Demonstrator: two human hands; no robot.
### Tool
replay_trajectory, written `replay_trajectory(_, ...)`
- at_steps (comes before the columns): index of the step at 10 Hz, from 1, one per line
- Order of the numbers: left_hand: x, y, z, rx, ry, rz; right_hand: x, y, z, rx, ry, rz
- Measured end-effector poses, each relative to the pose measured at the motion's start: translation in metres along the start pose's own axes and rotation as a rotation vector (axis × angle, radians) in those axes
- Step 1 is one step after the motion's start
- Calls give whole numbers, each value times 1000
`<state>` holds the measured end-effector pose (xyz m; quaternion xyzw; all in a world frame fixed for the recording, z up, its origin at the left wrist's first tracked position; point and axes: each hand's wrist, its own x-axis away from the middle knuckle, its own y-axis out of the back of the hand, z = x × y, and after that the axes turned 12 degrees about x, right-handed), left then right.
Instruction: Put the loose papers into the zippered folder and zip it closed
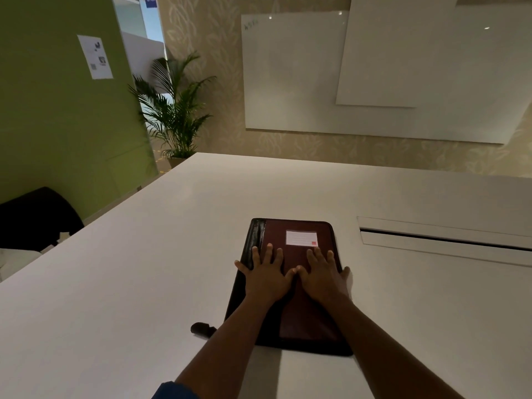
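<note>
A flat dark brown leather-look zippered folder [299,283] with a small white label [301,238] lies shut on the big white desk [144,269], right in front of the person. The left hand [266,276] and the right hand [324,276] both lie flat on its cover, fingers spread and straight, thumbs nearly touching. They press down and grip nothing. No loose papers show anywhere, so they may be inside already.

The folder looks stiff, smooth and a bit thick, not heavy. It may slide on the smooth desk, so one hand should hold it down. A small dark tab [203,329] sticks out at the near left corner; it could be the zip pull, and that looks like the place to pinch.
</note>
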<state>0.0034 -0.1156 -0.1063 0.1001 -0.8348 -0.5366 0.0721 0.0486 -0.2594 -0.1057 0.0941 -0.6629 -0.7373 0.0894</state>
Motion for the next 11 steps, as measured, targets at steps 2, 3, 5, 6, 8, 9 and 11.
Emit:
replay_trajectory(2,-2,-2,3,10,-41,3,4,-6,0,10,-3,-23)
replay_trajectory(3,-2,-3,4,7,-44,0,4,-7,1,23,-2,-31)
replay_trajectory(5,-1,-4,4,-10,-52,-8,4,-7,1,8,20,-66)
replay_trajectory(6,0,-2,4,1,-57,-20,4,-5,2,6,17,-50)
replay_trajectory(8,0,14,-3,46,-132,-75,-1,18,3,10,54,-109)
replay_trajectory(9,-3,30,-6,58,-186,-145,-7,38,6,-2,58,-174)
replay_trajectory(11,-25,87,-25,-51,-305,-290,-31,95,18,54,44,-371)
